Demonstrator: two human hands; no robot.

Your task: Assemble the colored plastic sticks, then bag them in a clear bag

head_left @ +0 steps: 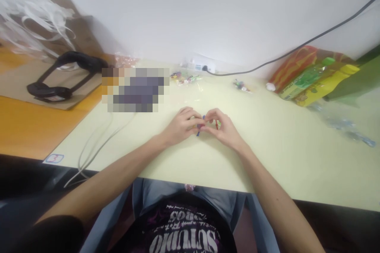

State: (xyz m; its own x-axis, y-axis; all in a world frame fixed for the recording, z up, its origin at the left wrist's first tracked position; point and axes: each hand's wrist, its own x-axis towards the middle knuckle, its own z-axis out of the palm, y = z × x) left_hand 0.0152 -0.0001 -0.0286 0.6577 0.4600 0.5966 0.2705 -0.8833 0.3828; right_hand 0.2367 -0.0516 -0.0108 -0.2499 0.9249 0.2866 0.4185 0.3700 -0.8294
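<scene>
My left hand (184, 125) and my right hand (225, 129) meet over the middle of the pale table, fingertips almost touching. Between them is a small colourful piece (198, 133) with thin blue ends; its kind is too small and too covered to make out. Both hands are closed in a pinch on it. A thin red part (217, 125) with some green beside it shows inside the curl of my right hand. The fingers hide most of the piece.
Small multicoloured bits (190, 79) lie at the back, with another cluster (242, 85) farther right. A power strip (202, 64) with a black cable (255, 70) sits by the wall. Bottle-shaped packs (311, 81) are right; a black frame (68, 75) and pale cables (97, 158) left.
</scene>
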